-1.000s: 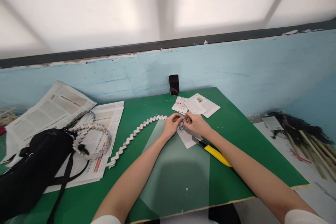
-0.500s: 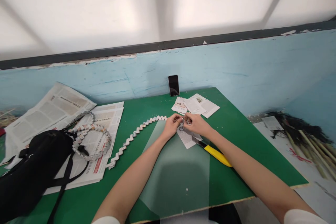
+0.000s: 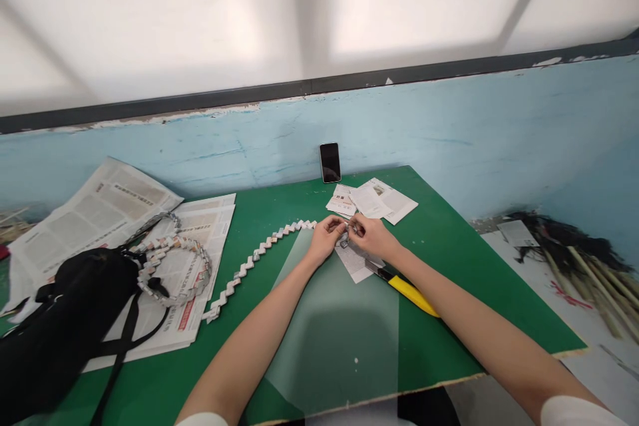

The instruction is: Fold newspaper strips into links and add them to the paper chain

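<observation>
A zigzag chain of folded paper (image 3: 257, 251) runs across the green table up to my hands. My left hand (image 3: 327, 237) is closed on the chain's far end. Close against it, my right hand (image 3: 370, 234) pinches a small folded piece of the paper at that same end; the fingers partly hide it. Under the hands lies a newspaper piece (image 3: 358, 265). A knife with a yellow handle (image 3: 413, 295) rests by my right forearm, its blade tip over that paper.
A phone (image 3: 330, 162) leans on the blue wall. Cut paper pieces (image 3: 387, 202) lie before it. At left are newspapers (image 3: 212, 219), a coiled paper chain (image 3: 200, 273) and a black bag (image 3: 74, 299). A translucent sheet (image 3: 344, 333) covers the table's front middle.
Almost nothing differs. Both hands stay together at the chain's end, with only a very slight shift of the fingers.
</observation>
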The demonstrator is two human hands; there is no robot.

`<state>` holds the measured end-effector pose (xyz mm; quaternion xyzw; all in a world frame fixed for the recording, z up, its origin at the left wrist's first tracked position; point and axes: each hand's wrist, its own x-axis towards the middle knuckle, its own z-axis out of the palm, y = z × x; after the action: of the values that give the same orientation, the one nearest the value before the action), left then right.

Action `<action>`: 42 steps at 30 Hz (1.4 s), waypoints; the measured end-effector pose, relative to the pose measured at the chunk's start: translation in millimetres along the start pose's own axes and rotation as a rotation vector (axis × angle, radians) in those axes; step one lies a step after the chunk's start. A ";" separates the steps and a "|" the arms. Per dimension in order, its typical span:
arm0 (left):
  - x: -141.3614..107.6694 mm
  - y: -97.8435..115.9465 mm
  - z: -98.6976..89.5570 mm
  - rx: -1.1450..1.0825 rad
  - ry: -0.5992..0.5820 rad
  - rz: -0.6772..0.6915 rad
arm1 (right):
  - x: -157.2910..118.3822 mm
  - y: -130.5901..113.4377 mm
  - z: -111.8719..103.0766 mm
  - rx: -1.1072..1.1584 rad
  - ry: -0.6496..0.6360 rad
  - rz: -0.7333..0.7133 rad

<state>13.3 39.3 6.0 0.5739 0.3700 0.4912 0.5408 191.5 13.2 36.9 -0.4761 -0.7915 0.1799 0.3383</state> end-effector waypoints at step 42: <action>-1.4 4.2 2.7 -0.056 0.087 0.035 | -0.4 22.4 7.0 -0.063 0.054 -0.229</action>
<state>15.1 36.7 10.1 0.5431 0.3691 0.5352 0.5314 200.8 23.9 18.2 -0.3975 -0.8366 0.1020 0.3628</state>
